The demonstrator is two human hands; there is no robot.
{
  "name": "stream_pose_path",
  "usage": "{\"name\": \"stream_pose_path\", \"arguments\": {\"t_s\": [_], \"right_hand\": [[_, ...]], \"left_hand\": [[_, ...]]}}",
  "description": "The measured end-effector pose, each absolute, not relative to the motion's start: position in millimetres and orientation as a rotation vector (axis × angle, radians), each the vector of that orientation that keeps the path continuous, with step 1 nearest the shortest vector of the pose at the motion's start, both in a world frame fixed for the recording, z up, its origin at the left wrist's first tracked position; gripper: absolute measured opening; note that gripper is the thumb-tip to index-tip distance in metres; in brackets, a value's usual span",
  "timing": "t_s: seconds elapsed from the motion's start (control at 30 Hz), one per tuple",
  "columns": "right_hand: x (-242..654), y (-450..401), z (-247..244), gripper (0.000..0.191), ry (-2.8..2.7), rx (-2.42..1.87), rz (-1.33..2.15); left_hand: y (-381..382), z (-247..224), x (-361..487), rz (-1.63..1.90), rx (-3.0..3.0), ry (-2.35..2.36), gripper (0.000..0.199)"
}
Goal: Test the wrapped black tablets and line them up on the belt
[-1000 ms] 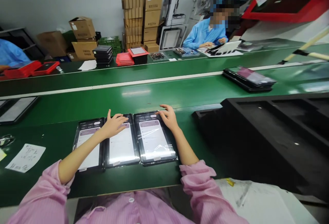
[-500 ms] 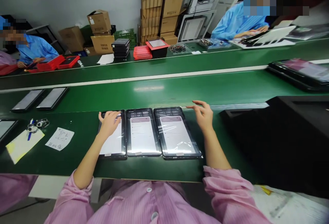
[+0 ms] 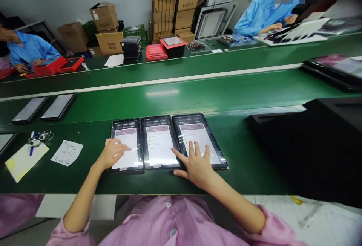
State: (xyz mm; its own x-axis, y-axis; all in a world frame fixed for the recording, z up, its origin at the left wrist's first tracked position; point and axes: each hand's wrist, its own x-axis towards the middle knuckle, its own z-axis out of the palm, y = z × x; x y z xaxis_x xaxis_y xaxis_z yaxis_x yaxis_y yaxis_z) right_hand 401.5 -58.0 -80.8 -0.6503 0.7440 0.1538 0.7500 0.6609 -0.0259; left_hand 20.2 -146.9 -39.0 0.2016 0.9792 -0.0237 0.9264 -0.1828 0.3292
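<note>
- Pen [image 3: 31, 150]: we record it on the tabletop [image 3: 135, 185], left of the note [image 3: 67, 152].
- Left hand [image 3: 111, 154]: loosely curled, grasping nothing, fingertips over the left tablet [image 3: 128, 137]; contact unclear to us.
- Middle tablet [image 3: 158, 144]: lies face up between the left tablet and the right tablet [image 3: 195, 128].
- Right hand [image 3: 198, 166]: spread, unclenched, over the right tablet, index finger reaching the middle tablet.
- Black tray [image 3: 285, 148]: well right of the tablets.

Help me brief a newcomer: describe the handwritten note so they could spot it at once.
On the near green bench, left of the three side-by-side tablets, lies a small white note. Unlike the yellow-stained sheet beside it, it has handwriting across it and no blue pen on top.
</note>
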Motion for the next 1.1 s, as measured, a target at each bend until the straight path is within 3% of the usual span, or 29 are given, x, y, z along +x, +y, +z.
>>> {"name": "stream_pose_path", "arguments": {"t_s": [0.13, 0.27, 0.57, 0.9, 1.1], "right_hand": [[369, -6, -66, 0.075, -2.645, -1.316, 0.086], [363, 14, -44, 0.072, -2.417, -1.470, -0.007], [391, -44, -57, 0.060, -2.530, -1.431, 0.084], [362, -38, -65, 0.058, -2.551, -1.391, 0.153], [417, -28, -65, 0.051, -2.344, -1.684, 0.066]], "left_hand": [[-109, -24, 29, 0.252, 2.083, 2.154, 0.047], [-107, -16, 46, 0.357, 2.032, 2.414, 0.057], [-153, -41, 75, 0.420, 2.101, 2.227, 0.045], [-157, -49, 78, 0.581, 2.119, 2.326, 0.039], [-157, -53, 72, 0.542, 2.154, 2.382, 0.037]]}}
